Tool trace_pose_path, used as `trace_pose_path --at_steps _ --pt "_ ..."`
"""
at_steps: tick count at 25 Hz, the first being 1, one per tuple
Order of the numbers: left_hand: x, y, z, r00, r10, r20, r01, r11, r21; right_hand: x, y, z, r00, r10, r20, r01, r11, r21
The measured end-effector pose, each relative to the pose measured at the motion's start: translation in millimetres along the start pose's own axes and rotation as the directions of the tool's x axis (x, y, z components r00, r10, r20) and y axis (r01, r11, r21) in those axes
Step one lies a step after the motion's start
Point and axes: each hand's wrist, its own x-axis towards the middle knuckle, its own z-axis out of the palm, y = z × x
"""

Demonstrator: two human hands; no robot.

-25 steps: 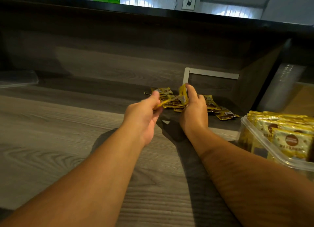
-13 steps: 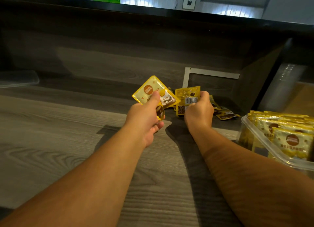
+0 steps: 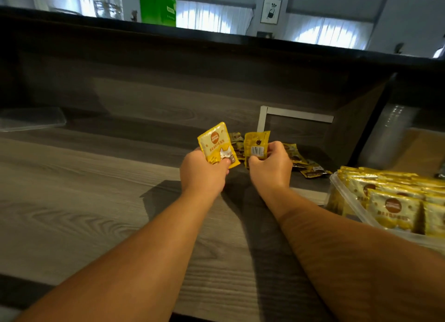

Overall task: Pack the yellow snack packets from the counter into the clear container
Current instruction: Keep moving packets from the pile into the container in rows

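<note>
Your left hand (image 3: 203, 171) grip pinching one yellow packet (image 3: 218, 144) upright, right hand (image 3: 271, 166) grip holding another packet (image 3: 256, 144), barcode side seemingly toward you, clear container (image 3: 349, 202) well right.

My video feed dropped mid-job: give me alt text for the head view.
Each hand holds up one yellow packet over the counter: left hand one showing its front, right hand one showing a barcode. More packets lie behind; a clear container at right holds packed ones.
</note>
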Motion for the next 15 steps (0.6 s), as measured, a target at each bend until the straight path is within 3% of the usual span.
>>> trace_pose_path --at_steps 2,5,9,11,15 --pt "-5 3 -3 0.999 0.011 -0.043 -0.006 0.993 0.116 -14 -11 -7 0.999 0.038 0.031 -0.042 0.991 0.127" --pt "-25 16 -6 0.998 0.06 -0.006 -0.058 0.988 0.144 -37 -26 -24 0.996 0.054 0.075 -0.071 0.964 0.258" --pt "-59 48 -4 0.969 0.161 0.189 -0.147 0.985 -0.087 -59 -42 -51 0.984 0.024 0.178 -0.084 0.937 0.339" --pt "-74 62 -8 0.95 0.07 0.305 0.03 0.95 -0.31 -62 -47 -67 0.971 0.048 0.233 -0.14 0.907 0.398" --pt "-109 80 -9 0.83 0.014 0.558 0.377 0.722 -0.58 -68 -48 -112 0.975 -0.006 0.221 -0.053 0.964 0.259"
